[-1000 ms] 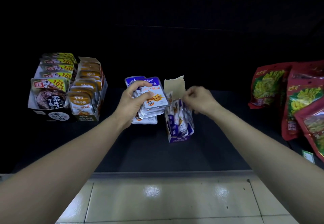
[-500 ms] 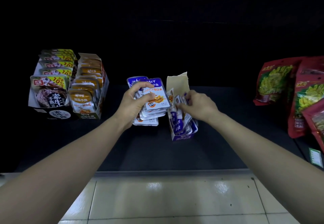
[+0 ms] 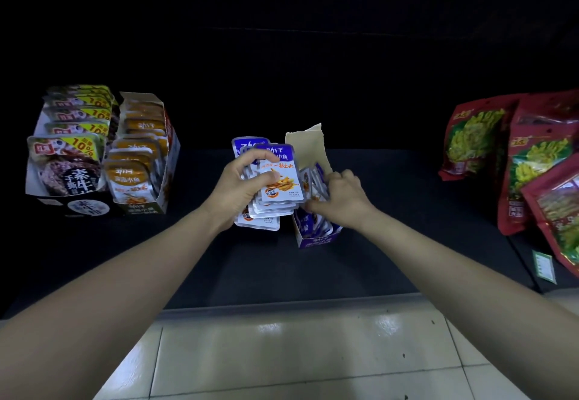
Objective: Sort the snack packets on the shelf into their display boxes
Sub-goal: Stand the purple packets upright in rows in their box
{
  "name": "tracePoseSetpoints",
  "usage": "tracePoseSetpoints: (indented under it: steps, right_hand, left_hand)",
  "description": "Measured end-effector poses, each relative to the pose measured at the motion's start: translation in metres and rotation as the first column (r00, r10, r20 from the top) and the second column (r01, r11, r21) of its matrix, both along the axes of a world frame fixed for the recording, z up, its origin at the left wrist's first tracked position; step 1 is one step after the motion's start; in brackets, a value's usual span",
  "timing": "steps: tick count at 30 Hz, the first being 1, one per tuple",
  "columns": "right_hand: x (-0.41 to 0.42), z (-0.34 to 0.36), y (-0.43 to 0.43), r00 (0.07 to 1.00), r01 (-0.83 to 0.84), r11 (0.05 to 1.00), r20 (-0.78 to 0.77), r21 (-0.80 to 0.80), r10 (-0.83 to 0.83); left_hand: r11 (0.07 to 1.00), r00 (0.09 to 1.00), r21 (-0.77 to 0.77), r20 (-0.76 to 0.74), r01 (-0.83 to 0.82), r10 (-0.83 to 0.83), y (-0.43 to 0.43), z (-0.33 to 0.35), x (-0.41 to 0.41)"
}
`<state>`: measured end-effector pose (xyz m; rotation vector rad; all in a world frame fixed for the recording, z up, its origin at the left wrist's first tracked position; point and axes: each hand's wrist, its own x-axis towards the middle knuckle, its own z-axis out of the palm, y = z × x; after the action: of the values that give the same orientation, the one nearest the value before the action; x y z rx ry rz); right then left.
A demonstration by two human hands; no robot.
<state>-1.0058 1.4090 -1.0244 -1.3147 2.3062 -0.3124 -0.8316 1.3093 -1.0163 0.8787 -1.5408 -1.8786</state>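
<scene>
Head view: the left hand (image 3: 241, 186) is gripping a fanned stack of packets (image 3: 279, 180), fingers curled round it, just left of the purple box (image 3: 316, 239) on the shelf (image 3: 282, 274). The right hand (image 3: 341, 200) is curling its fingers over the boxed packets (image 3: 310, 180) standing inside. Filled boxes (image 3: 138, 164) are sitting far left, red bags (image 3: 539, 161) far right.

On my screen the blue packets (image 3: 279, 177) look like slick plastic film, glossy enough to catch the light. Their box (image 3: 315, 238) is printed cardboard, and its torn flap (image 3: 308, 145) shows raw brown board, quite matt. The shelf (image 3: 282, 274) reads as dark and matt. The red bags (image 3: 539, 161) are shiny, crinkled plastic. The floor tiles (image 3: 297, 352) are smooth and glossy, with bright reflections.
</scene>
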Motion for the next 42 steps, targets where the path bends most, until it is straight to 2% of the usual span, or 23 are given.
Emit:
tracePoseSetpoints:
  steps: [2, 6, 12, 15, 23, 26, 31, 37, 42]
  right_hand:
    - [0.0, 0.0, -0.002, 1.0, 0.01, 1.0, -0.027, -0.024, -0.011]
    - [0.003, -0.002, -0.005, 0.981, -0.039, 0.999, -0.19, 0.028, 0.043]
    - [0.002, 0.001, -0.013, 0.987, -0.002, 0.992, -0.161, 0.128, 0.022]
    - [0.005, -0.002, -0.014, 0.981, -0.003, 0.995, -0.195, 0.099, 0.023]
    - [0.011, -0.01, -0.027, 0.935, -0.107, 0.972, -0.311, 0.208, 0.169]
    - [0.006, -0.009, -0.023, 0.946, -0.099, 0.982, -0.29, 0.163, 0.144]
    - [0.003, -0.008, -0.018, 0.985, -0.061, 0.997, -0.158, 0.04, 0.067]
    - [0.008, 0.0, -0.024, 0.969, -0.149, 0.976, -0.174, 0.159, 0.176]
    - [0.004, 0.003, -0.026, 0.986, -0.11, 0.98, -0.104, 0.165, 0.128]
  left_hand:
    - [1.0, 1.0, 0.008, 0.004, 0.0, 0.0, -0.001, -0.001, 0.0]
    - [1.0, 1.0, 0.03, 0.011, 0.003, -0.003, -0.002, -0.005, 0.001]
    - [0.999, 1.0, 0.043, 0.013, -0.001, 0.0, -0.004, -0.008, 0.001]
    - [0.998, 1.0, 0.055, 0.015, 0.009, -0.009, -0.002, -0.01, 0.001]
    - [0.998, 0.999, 0.067, 0.032, 0.002, -0.005, -0.003, -0.013, 0.002]
    - [0.997, 1.0, 0.073, 0.025, 0.002, -0.004, -0.003, -0.013, 0.002]
    - [0.998, 1.0, 0.051, 0.016, 0.022, -0.023, -0.001, -0.015, -0.003]
    - [0.999, 0.999, 0.045, 0.038, 0.009, -0.01, -0.002, -0.017, -0.001]
    - [0.999, 0.999, 0.04, 0.043, 0.003, -0.004, 0.0, -0.018, -0.002]
